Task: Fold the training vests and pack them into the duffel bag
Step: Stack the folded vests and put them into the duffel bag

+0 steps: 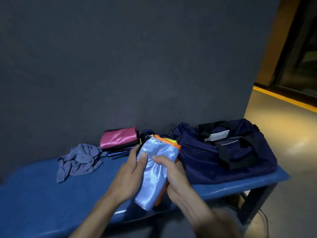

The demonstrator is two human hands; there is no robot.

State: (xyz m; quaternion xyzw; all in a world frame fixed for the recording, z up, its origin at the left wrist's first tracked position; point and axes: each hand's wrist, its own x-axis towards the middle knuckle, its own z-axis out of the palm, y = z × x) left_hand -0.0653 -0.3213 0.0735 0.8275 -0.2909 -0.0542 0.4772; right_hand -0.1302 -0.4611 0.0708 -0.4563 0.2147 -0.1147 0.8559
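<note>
Navy duffel bag [221, 152] sits right, contents hidden; your left hand [132, 170] and right hand [173, 174] grip the folded vest stack [154, 170] between them

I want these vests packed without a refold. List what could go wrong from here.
1. The held stack is slippery satin in several layers, orange and yellow under light blue; gripped only at its sides by the left hand and right hand, layers may slide apart.
2. The duffel bag looks slumped, with its straps lying across the top; the stack could snag there.
3. The pink pile sits close to the bag's end and could be knocked.
</note>
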